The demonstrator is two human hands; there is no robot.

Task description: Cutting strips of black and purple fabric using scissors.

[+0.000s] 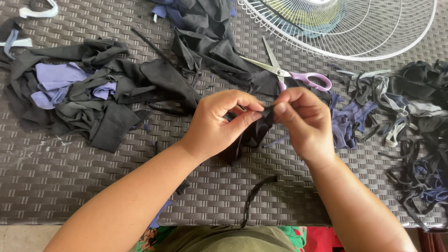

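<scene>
Pinching the black fabric scrap (254, 130) between both hands, left hand (219, 123) and right hand (303, 121) closed on its top edge above the woven table (70, 182), you seem mid-separation (scissors (289, 72) lie just beyond), so pull evenly.

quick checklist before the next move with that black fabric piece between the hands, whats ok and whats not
1. Left hand pinches the black fabric piece: ok.
2. Right hand pinches its upper edge: ok.
3. Purple-handled scissors lie on the table beyond the hands, blades apart, nobody holding them: ok.
4. Black strip hangs over the near edge of the woven table: not ok, it could slip off.
5. Which way the piece is folded: cannot tell.
6. White wire fan guard lies apart from the hands: ok.
</scene>
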